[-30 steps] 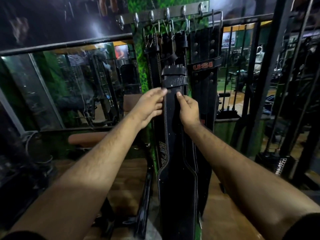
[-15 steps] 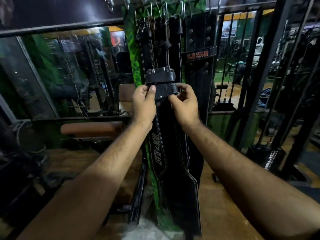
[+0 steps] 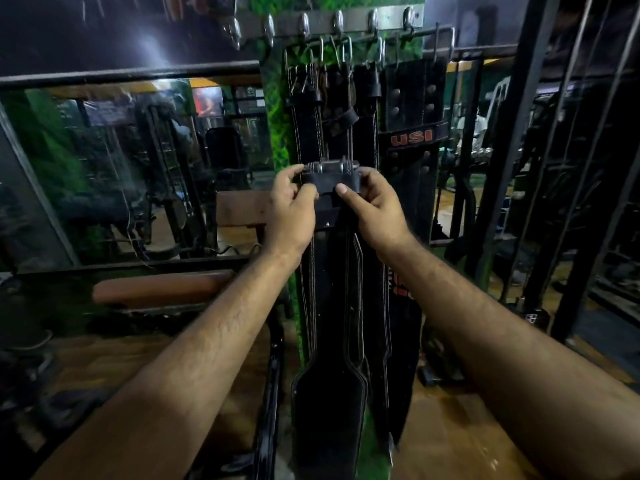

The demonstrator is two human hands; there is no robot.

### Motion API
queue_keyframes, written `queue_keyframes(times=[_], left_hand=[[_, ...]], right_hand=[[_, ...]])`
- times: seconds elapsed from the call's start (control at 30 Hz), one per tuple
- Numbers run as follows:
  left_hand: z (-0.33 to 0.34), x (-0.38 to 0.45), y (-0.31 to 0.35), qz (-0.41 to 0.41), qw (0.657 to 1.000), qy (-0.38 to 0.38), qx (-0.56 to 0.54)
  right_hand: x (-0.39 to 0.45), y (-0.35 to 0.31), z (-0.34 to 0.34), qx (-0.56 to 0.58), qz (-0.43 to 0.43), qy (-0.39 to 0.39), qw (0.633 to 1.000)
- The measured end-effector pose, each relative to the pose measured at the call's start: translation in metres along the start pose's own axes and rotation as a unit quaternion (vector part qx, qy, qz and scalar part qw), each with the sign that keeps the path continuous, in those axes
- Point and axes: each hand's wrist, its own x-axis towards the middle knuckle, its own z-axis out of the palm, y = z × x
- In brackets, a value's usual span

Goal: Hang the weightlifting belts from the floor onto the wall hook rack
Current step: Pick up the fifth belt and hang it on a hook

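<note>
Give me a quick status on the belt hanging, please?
Left hand and right hand both grip the black belt at its buckle. Buckle below the hook rack, not yet hooked. Hung belts, including the USI belt, crowd the hooks.

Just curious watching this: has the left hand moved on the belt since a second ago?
Yes. The left hand then touched the belt with straight fingers below its buckle; now it grips the buckle end, nearer the hook rack.

Head camera looks forward, slightly down, close to the wall hook rack (image 3: 329, 20).
</note>
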Motion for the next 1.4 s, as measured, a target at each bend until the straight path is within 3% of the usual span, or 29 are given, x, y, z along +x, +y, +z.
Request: queue_keyframes(times=[0.13,0.23,0.4,0.6,0.73,0.97,1.17,1.3,1.4], left_hand=[[-0.009,0.024,-0.001,-0.062,0.997,-0.018,-0.048],[-0.015,0.043,0.002,-0.031,0.999,-0.008,0.002],[-0.028,0.082,0.007,0.023,0.998,-0.047,-0.03],[-0.028,0.135,0.022,-0.046,0.986,-0.049,-0.155],[-0.029,0.183,0.036,-0.04,0.989,0.013,-0.144],[-0.024,0.234,0.064,-0.072,0.981,0.027,-0.178],[-0.015,0.285,0.044,-0.082,0.982,0.059,-0.158],[-0.012,0.307,0.02,-0.102,0.982,0.04,-0.156],[-0.019,0.284,0.018,-0.102,0.982,0.008,-0.162]], right_hand=[[0.012,0.001,0.014,-0.008,0.0,-0.013,1.0],[0.025,-0.001,0.027,-0.01,-0.015,-0.025,1.0],[0.056,-0.009,0.045,0.004,-0.012,-0.005,1.0],[0.104,-0.023,0.078,0.004,-0.009,0.014,1.0],[0.14,-0.041,0.104,-0.034,-0.036,0.065,0.997],[0.19,-0.051,0.117,-0.114,-0.04,0.15,0.981],[0.212,-0.052,0.12,-0.21,-0.003,0.135,0.968],[0.211,-0.052,0.119,-0.3,0.026,0.118,0.946],[0.193,-0.043,0.121,-0.322,0.001,0.113,0.94]])
